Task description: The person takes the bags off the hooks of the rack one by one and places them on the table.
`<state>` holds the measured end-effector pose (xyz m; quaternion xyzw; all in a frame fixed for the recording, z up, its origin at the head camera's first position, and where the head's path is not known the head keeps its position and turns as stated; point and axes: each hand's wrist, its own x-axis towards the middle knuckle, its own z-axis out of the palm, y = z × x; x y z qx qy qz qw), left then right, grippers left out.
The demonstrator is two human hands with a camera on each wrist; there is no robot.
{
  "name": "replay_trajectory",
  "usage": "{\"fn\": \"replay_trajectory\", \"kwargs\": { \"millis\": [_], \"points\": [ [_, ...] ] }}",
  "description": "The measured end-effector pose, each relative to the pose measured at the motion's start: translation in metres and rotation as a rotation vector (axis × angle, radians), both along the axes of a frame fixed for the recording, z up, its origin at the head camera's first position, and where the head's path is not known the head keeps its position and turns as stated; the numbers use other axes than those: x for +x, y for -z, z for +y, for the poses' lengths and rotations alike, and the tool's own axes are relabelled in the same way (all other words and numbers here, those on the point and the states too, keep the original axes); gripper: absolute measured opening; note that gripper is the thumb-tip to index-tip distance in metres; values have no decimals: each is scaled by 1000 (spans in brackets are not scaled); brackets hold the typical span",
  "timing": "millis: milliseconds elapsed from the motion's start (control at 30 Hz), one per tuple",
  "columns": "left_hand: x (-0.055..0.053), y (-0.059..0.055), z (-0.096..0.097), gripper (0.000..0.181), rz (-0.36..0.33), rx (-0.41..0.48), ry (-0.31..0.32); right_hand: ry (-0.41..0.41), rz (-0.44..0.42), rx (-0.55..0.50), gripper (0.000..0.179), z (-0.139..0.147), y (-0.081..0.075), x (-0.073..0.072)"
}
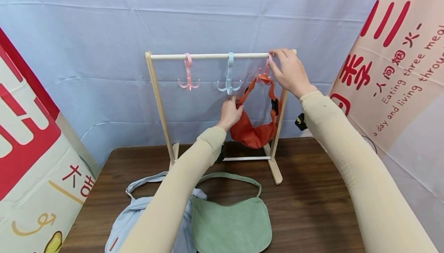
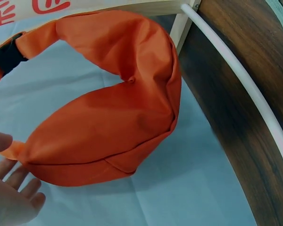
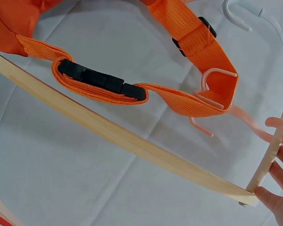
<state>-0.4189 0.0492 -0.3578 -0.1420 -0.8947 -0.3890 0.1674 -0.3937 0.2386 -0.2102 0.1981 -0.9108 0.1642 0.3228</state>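
Observation:
An orange waist bag [image 1: 253, 131] hangs by its strap from the right pink hook [image 1: 264, 71], with black buckles on the strap. My left hand [image 1: 230, 113] holds the bag at its left end. The left wrist view shows thumb and fingers on either side of the orange strap, where it meets the bag body [image 2: 104, 136]. Up at the right end of the white rod [image 1: 208, 56], my right hand [image 1: 289, 70] grips the rod beside the pink hook's top. In the right wrist view the strap [image 3: 198, 101] lies over the hook's prongs.
Another pink hook [image 1: 189, 74] and a light blue hook [image 1: 229, 76] hang along the rod of the wooden rack [image 1: 157, 99]. On the brown table [image 1: 308, 191] lie a green shoulder bag [image 1: 230, 222] and a light blue bag [image 1: 128, 222], partly behind my left arm.

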Motion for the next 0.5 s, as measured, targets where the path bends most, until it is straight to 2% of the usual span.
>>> {"fn": "replay_trajectory", "kwargs": {
  "millis": [233, 500],
  "points": [
    [5, -1, 0, 13, 7, 13, 13, 4, -9, -4, 43, 0, -1, -1],
    [9, -3, -1, 12, -2, 38, 31, 8, -29, -8, 44, 0, -3, 2]
  ]
}}
